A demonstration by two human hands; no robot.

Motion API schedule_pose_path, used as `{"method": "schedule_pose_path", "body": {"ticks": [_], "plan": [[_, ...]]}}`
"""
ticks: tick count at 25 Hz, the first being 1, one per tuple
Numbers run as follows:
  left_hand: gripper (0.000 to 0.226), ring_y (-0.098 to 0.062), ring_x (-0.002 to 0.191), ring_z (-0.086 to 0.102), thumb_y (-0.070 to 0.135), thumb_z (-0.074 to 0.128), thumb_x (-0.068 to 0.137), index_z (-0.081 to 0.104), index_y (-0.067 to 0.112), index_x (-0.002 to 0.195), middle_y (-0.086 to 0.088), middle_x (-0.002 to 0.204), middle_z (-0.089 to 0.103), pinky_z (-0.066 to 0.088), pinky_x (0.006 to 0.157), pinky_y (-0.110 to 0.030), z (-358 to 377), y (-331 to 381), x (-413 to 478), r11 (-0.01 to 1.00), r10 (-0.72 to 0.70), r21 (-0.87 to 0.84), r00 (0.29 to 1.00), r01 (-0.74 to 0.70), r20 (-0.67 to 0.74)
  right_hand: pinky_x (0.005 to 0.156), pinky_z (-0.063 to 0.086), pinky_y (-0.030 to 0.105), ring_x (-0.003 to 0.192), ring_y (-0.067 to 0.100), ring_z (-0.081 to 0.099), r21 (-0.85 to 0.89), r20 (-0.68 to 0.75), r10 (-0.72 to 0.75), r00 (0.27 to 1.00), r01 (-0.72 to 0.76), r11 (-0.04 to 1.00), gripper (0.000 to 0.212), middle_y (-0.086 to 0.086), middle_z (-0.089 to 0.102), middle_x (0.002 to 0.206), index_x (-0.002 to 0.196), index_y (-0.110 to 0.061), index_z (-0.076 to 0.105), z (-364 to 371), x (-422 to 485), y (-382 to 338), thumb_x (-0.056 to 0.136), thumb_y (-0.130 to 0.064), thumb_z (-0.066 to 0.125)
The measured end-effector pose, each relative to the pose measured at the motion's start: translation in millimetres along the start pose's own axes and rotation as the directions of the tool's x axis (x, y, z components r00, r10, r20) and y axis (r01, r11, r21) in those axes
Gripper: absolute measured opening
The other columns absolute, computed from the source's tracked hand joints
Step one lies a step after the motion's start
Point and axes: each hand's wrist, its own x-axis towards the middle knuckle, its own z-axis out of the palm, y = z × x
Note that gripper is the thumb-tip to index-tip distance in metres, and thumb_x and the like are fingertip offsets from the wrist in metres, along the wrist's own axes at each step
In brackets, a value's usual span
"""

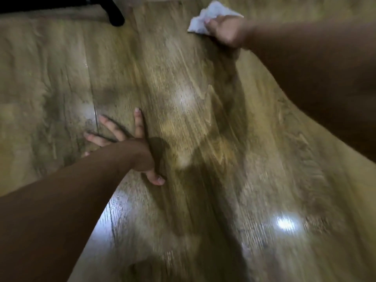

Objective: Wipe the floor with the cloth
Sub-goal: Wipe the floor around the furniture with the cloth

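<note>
Item 1. Floor: glossy brown wood-grain plank floor (203,119), seams running away from me, with bright patches of reflected light (284,222) on the near boards. The picture is smeared with motion, so I cannot tell wet streaks from sheen.

Item 2. Cloth: small crumpled white cloth (200,19), lying on the floor at the far right of my reach, bunched rather than spread.

Item 3. My right hand (225,30): arm stretched nearly full out, fingers curled over the near edge of the cloth and clutching it against the boards. Most of the cloth sticks out beyond my knuckles.

Item 4. My left hand (130,147): flat on the floor, fingers (139,123) splayed wide and straight, holding nothing, propping my weight. It sits well apart from the cloth.

Item 5. Black rounded leg or foot of some furniture (117,17), far left, off the cloth's present spot.

Risks, as I judge them:
- The propping palm could skid on so shiny a surface, more so if the boards are damp, and I would pitch forward.
- At this stretch I can press only lightly, so the cloth may glide over dirt.
- Bunched as it is, the cloth may roll under my fingers and wipe only a narrow strip.
- A wide leftward sweep could knock my knuckles on the black leg.
</note>
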Motion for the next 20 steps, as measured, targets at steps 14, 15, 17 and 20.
{"method": "schedule_pose_path", "body": {"ticks": [14,15,17,20], "plan": [[0.176,-0.065,0.123,-0.042,0.039,0.099,0.041,-0.062,0.045,0.113,-0.026,0.115,-0.070,0.002,0.102,-0.081,0.6,-7.1,14.2,0.991,0.076,-0.117,0.992,-0.065,0.101,0.120,0.008,0.037,0.149,0.009,-0.007,-0.011,0.131,-0.040,0.991,0.042,0.999,0.081,-0.002,0.012,0.161,0.136,-0.012,0.053,140.8,-407.5,65.0,0.087,-0.073,0.030],[0.176,-0.065,0.122,-0.043,0.038,0.099,0.041,-0.062,0.045,0.114,-0.026,0.114,-0.071,0.002,0.102,-0.081,-0.3,-8.5,15.1,0.990,0.067,-0.133,0.992,-0.052,0.111,0.121,0.006,0.043,0.150,0.015,-0.010,-0.024,0.111,-0.063,0.992,0.066,0.998,0.082,0.004,0.009,0.163,0.148,-0.021,0.035,117.8,-356.2,73.0,0.090,-0.076,0.016],[0.176,-0.065,0.123,-0.043,0.038,0.099,0.043,-0.061,0.045,0.115,-0.026,0.115,-0.070,0.001,0.102,-0.081,-0.9,-8.5,9.9,0.988,0.058,-0.149,0.992,-0.041,0.112,0.120,0.005,0.052,0.150,0.028,-0.006,-0.031,-0.013,-0.007,1.000,0.006,0.999,0.078,0.007,0.003,0.164,0.153,-0.034,0.016,67.9,-244.9,69.4,0.087,-0.076,0.010],[0.175,-0.066,0.123,-0.041,0.039,0.099,0.044,-0.061,0.046,0.112,-0.026,0.119,-0.068,0.003,0.104,-0.081,1.7,-10.4,13.0,0.991,0.078,-0.114,0.994,-0.069,0.079,0.119,0.015,0.052,0.148,0.034,0.012,-0.106,-0.151,-0.003,0.988,-0.014,0.994,0.058,0.007,0.018,0.161,0.148,-0.038,0.028,19.2,-79.5,52.3,0.096,-0.063,0.022]]}}
